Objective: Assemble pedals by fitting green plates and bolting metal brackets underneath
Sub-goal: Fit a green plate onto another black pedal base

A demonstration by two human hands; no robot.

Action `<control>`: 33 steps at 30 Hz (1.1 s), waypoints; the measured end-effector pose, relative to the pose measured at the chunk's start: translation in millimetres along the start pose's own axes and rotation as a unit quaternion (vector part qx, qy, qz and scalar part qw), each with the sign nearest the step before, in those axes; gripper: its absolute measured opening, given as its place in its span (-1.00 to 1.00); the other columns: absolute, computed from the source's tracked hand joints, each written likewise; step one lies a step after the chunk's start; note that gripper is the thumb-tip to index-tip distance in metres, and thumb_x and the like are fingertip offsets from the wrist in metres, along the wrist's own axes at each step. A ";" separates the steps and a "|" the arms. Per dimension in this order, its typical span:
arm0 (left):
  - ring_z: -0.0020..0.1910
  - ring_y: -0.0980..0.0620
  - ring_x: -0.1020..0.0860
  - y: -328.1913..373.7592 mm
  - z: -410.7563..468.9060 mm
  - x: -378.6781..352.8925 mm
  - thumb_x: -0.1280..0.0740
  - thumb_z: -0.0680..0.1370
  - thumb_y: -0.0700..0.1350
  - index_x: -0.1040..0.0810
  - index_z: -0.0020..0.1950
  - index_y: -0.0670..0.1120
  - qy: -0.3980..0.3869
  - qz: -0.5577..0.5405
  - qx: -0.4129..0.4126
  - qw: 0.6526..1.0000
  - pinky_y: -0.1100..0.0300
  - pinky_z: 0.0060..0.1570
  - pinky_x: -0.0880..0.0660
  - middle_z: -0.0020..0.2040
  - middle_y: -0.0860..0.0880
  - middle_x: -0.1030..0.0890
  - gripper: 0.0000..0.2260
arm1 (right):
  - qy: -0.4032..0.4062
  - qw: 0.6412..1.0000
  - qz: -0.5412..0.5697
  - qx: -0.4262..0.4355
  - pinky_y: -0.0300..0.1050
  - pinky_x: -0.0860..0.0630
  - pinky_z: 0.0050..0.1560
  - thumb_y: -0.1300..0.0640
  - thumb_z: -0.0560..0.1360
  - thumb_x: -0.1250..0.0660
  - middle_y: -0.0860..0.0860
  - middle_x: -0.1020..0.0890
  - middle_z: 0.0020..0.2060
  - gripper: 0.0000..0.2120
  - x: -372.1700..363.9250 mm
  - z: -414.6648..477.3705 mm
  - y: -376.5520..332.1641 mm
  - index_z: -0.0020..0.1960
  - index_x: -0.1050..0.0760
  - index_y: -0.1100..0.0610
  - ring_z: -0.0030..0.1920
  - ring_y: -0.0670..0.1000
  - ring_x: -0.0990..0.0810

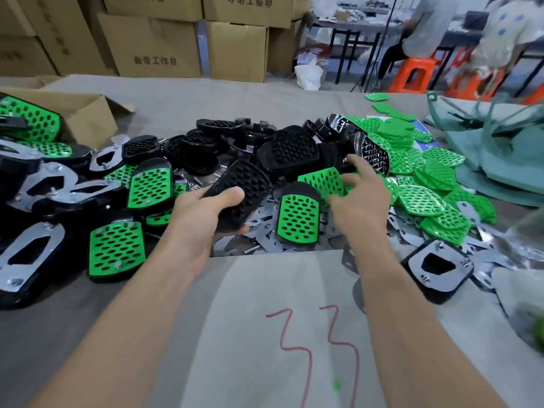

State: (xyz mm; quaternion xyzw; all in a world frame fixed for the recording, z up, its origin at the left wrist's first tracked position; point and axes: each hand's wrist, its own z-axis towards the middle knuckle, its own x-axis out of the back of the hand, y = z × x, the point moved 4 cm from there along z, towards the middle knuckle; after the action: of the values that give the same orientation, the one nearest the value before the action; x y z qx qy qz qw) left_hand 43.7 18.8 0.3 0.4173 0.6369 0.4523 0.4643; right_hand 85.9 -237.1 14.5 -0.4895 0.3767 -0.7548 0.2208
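My left hand (203,219) grips a black studded pedal (241,192) by its near end, holding it tilted above the pile. My right hand (360,195) pinches the edge of a loose green perforated plate (322,181) just right of that pedal. A pedal with a green plate fitted (297,219) lies between my hands. More black pedals (288,148) are heaped behind. Flat metal brackets (265,231) lie scattered under the pile.
Fitted green pedals (117,251) and upturned ones showing metal brackets (26,254) fill the left. A heap of green plates (424,178) spreads right. An open cardboard box (85,113) stands far left, stacked cartons (164,45) behind. An upturned bracketed pedal (435,266) lies near right.
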 end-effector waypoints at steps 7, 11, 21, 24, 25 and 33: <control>-0.25 -0.11 -0.71 -0.5 -0.5 -4.6 -0.45 0.55 -0.08 -0.75 -0.13 -0.09 0.041 0.019 -0.045 0.998 0.16 -0.42 -0.58 -0.16 -0.14 -0.75 -0.87 | 0.083 0.931 0.349 -0.069 0.01 -0.69 -0.05 0.41 0.41 -0.46 -0.17 -0.71 -0.32 -0.68 10.0 -16.9 -10.4 -0.18 -0.66 -0.04 -0.21 -0.12 -0.71; -0.19 -0.28 -0.67 -0.5 -0.4 -4.8 -0.40 0.53 0.07 -0.72 -0.15 -0.10 0.101 0.073 -0.072 0.990 -0.21 -0.20 -0.66 -0.15 -0.22 -0.71 -0.74 | -0.063 0.905 0.421 0.002 -0.11 -0.65 -0.23 0.38 0.58 -0.26 -0.01 -0.73 -0.19 -0.75 -18.5 -39.4 -48.2 -0.07 -0.56 0.06 -0.16 0.01 -0.73; -0.23 -0.08 -0.58 2.0 -10.0 -9.3 -0.39 0.53 0.14 -0.66 -0.16 -0.16 0.074 0.064 -0.120 0.988 -0.11 -0.22 -0.55 -0.24 -0.08 -0.61 -0.64 | -0.103 0.966 0.210 0.108 -0.13 -0.45 -0.41 0.14 0.60 -0.30 -0.06 -0.64 -0.33 -0.89 -41.0 -71.7 -62.5 -0.01 -0.52 -0.06 -0.44 -0.06 -0.49; -0.20 -0.09 -0.61 5.4 -12.1 -9.1 -0.40 0.52 0.08 -0.72 -0.16 -0.08 0.072 0.056 -0.133 0.987 -0.12 -0.19 -0.56 -0.24 -0.05 -0.65 -0.75 | -0.106 0.966 0.203 0.117 -0.30 -0.50 -0.27 0.14 0.59 -0.34 -0.18 -0.64 -0.30 -0.83 -42.1 -70.5 -62.2 0.10 -0.57 -0.12 -0.27 -0.15 -0.59; -0.20 -0.08 -0.60 5.3 -12.4 -9.3 -0.40 0.50 0.05 -0.72 -0.18 -0.05 0.075 0.055 -0.136 0.986 -0.15 -0.17 -0.57 -0.25 -0.03 -0.65 -0.80 | -0.110 0.968 0.198 0.111 -0.23 -0.57 -0.14 0.13 0.59 -0.35 -0.20 -0.64 -0.28 -0.79 -42.2 -68.6 -60.3 0.17 -0.60 -0.08 -0.18 -0.14 -0.63; -0.31 0.01 -0.56 10.4 -10.6 -10.7 -0.31 0.38 -0.09 -0.73 -0.21 0.01 0.109 0.066 -0.148 0.981 0.04 -0.35 -0.50 -0.34 0.04 -0.61 -0.81 | -0.118 0.964 0.193 0.139 -0.13 -0.61 0.01 0.08 0.55 -0.34 -0.20 -0.69 -0.14 -0.75 -43.6 -72.6 -61.4 0.21 -0.59 -0.08 -0.05 -0.14 -0.66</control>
State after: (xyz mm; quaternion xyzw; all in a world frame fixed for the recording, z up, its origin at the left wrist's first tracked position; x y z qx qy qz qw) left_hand 36.9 9.2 14.3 0.3333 0.5807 0.6142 0.4176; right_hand 40.8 -142.9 20.5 -0.4577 0.3266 -0.6797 0.4710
